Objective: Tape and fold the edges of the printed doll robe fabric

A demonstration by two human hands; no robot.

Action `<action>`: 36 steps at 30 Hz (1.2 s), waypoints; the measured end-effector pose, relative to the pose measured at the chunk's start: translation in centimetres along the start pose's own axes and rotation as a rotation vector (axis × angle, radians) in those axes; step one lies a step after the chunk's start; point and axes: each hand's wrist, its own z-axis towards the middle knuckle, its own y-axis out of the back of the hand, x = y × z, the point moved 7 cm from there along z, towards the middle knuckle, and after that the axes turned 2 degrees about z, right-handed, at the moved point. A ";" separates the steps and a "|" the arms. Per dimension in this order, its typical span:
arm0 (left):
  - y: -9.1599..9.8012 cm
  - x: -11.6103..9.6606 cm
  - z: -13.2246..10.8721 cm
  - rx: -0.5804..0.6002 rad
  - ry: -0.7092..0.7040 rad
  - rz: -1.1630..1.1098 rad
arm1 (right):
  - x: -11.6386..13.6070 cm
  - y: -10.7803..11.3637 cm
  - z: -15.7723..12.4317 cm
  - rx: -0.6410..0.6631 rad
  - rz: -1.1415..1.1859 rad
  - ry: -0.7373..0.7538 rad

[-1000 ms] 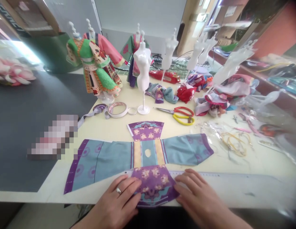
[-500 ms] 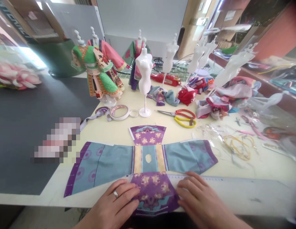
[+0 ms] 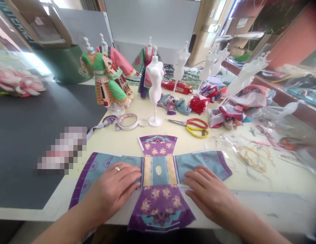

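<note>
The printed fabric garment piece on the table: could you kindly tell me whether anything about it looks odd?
The lower purple panel of the blue-and-purple printed fabric garment piece appears to stick out past the front edge of the cream table, unlike the rest, which lies on the tabletop.

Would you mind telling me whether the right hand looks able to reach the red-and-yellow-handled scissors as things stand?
Probably yes. The right hand rests on the blue fabric sleeve, and the scissors lie just beyond it. Only that flat cloth seems to lie between them, so nothing tall blocks the way.
</note>
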 end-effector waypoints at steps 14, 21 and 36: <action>-3.5 7.5 8.5 0.331 0.208 -0.001 | -3.0 -0.5 9.1 -0.013 0.075 -0.021; -4.0 8.0 8.9 0.277 0.220 -0.050 | -11.3 1.8 8.2 -0.206 0.095 -0.337; 7.5 15.5 4.2 0.082 0.738 0.166 | -13.4 2.4 6.6 -0.336 0.114 -0.432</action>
